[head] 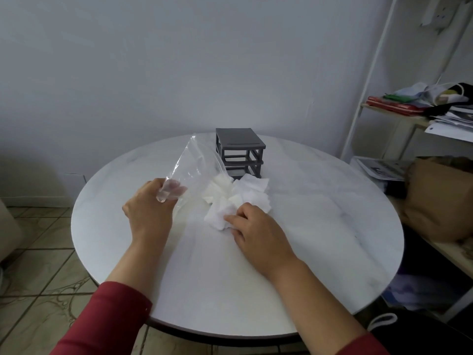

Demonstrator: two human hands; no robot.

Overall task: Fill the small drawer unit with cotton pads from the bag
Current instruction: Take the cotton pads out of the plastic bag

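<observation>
A small dark grey drawer unit (240,149) stands at the far middle of the round white table (320,226). Its upper slots look like bare frames; one drawer sits at the bottom. A clear plastic bag (198,162) rises from my left hand (151,208), which pinches one corner of it. A heap of white cotton pads (240,196) lies on the table in front of the unit, partly under the bag's mouth. My right hand (253,229) rests on the near side of the heap, fingers closed on several pads.
A white metal shelf (399,116) with papers, red folders and clothes stands at the right. A brown paper bag (440,198) sits on a low surface beside the table. Tiled floor shows at the left.
</observation>
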